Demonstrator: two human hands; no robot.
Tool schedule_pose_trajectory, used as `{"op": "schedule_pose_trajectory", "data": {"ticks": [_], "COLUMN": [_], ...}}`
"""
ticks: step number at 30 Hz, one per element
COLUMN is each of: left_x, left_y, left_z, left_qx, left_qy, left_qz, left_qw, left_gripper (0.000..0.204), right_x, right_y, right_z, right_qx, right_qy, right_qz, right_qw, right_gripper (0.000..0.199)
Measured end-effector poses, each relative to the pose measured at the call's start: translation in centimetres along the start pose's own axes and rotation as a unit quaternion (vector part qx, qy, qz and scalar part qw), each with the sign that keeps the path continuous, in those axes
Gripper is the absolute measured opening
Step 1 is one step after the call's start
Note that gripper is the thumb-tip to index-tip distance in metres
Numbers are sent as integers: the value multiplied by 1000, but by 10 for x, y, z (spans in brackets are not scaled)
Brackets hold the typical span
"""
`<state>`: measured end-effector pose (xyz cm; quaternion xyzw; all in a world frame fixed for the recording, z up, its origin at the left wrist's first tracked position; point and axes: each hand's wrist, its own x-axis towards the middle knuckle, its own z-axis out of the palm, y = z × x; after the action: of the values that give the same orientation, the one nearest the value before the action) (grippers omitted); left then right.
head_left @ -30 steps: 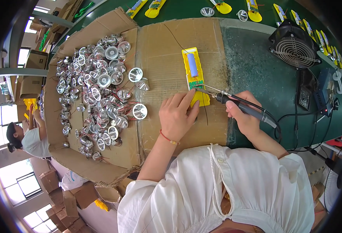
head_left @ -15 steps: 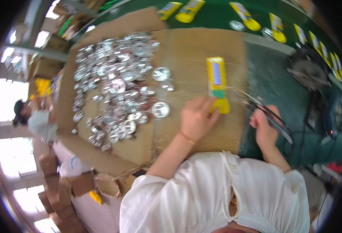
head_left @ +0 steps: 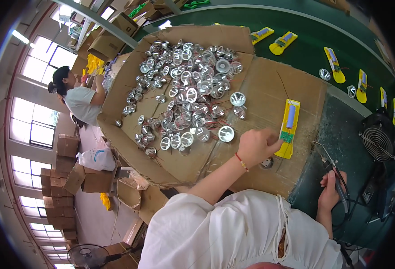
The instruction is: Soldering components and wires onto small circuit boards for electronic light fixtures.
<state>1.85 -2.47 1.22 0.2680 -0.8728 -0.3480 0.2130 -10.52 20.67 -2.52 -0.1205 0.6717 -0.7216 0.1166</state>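
Head view, 1 station: we see the left hand (head_left: 256,145) resting on the cardboard sheet (head_left: 269,89), fingers curled together, tips touching the lower end of a yellow housing (head_left: 288,128). We can't tell if it pinches the edge or just steadies it. Right hand (head_left: 330,190) is closed round the grip of a soldering iron (head_left: 329,167), held off to the right over the green bench (head_left: 341,130), tip well apart from the housing.

Housing position: flat on the cardboard, right-hand part of the sheet, near its edge. Long axis runs approx. top-to-bottom in the picture, top end leaning slightly right, i.e. pointing away from the person. A bluish cylindrical cell sits in the upper half, a small green board below it.

Progress, as we judge it: early to mid. Done so far: cell and board are seated in this housing. Not done: no reflector is fitted at its end, and iron isn't on the board. A large heap of silver reflectors (head_left: 186,96) w/ thin wires remains in the carton flap, a few loose ones (head_left: 226,133) lie just left of the hand. More yellow housings (head_left: 332,65) lie on the green bench beyond. A small fan (head_left: 379,142) stands at far right
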Motion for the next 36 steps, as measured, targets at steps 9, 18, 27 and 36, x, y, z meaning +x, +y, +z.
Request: {"op": "schedule_pose_trajectory", "data": {"ticks": [9,18,27,36], "left_x": [175,320,112,37], "left_y": [13,-61,7,-15], "left_z": [30,29,-2,-56], "left_qx": [185,263,204,220], "left_qy": [-88,-76,-88,159], "left_qz": [-6,28,76,10], "left_qw": [979,961,972,962], "left_gripper": [19,50,54,39], "right_x": [8,1,7,7], "right_y": [-10,-4,-7,-4], "right_z": [10,3,6,7], "right_qx": [9,13,2,-2], "right_qy": [-16,-24,-9,2], "right_qz": [84,51,71,37], "right_qw": [996,998,997,999], "right_gripper": [14,15,13,14]}}
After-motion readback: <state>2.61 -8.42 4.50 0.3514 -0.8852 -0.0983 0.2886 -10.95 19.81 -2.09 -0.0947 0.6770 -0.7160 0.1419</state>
